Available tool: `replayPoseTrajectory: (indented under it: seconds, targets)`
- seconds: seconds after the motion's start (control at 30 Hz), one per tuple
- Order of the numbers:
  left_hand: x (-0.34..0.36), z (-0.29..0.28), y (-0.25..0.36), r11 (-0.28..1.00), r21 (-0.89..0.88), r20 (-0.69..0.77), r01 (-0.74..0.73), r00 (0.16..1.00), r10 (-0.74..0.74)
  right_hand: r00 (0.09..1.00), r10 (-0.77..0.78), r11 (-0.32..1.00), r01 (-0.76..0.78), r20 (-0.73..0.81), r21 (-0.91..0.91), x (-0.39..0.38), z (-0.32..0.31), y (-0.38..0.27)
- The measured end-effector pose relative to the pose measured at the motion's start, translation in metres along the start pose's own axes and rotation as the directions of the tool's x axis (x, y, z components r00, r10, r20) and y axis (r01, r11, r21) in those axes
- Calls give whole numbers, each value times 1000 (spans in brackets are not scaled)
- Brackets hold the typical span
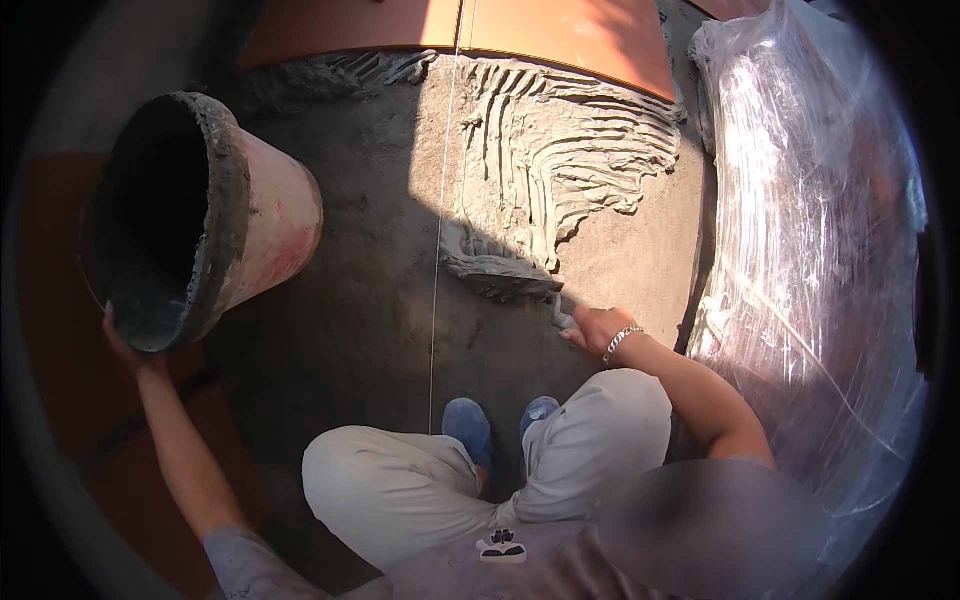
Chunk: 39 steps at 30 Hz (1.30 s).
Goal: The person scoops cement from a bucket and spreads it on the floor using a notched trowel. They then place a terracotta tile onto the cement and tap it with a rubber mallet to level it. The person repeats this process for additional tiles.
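Note:
My right hand (598, 328) grips the mortar-smeared handle of a trowel (515, 286), whose blade lies in the lower edge of a patch of ridged grey mortar (555, 140) on the concrete. At the left, my left hand (124, 335) holds the rim of a large, mortar-stained bucket (265, 230), tipped so that its dark inside shows. A thin string (434, 350) runs from the top of the view down past the mortar and between my legs.
Laid terracotta tiles (570, 35) border the mortar at the top. A plastic-wrapped stack (790, 210) fills the right side. More terracotta tiles (60, 380) lie at the left, behind the bucket. My blue shoes (465, 430) stand on the concrete (350, 320).

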<state>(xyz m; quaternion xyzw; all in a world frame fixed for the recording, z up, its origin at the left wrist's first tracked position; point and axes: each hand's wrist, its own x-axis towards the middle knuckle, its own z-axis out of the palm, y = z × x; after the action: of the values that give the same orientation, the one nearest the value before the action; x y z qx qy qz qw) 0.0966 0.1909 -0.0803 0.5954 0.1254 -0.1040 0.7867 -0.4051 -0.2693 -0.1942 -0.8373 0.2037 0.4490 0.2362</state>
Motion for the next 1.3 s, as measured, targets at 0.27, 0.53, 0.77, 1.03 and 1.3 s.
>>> replayPoseTrajectory:
  seconds: [0.27, 0.53, 0.77, 1.03, 1.3]
  targets:
    - [2, 5, 0, 995, 89, 7, -38, 999, 37, 930, 218, 948, -129, -296, 291, 46, -33, 14]
    - [3, 9, -4, 997, 75, -62, -22, 998, 27, 789, 168, 986, -137, -591, 97, 82, -48, 68]
    - [10, 4, -2, 997, 74, -24, -10, 1000, 12, 979, -122, 990, 109, -164, -84, 30, 39, 87]
    - [7, 5, -4, 998, 67, -20, -19, 1000, 20, 942, 305, 846, -198, -144, 495, -13, 59, -9]
    - [-3, 15, -1, 995, 100, -97, -17, 995, 27, 713, 664, 585, -307, -226, 751, -4, 59, 48]
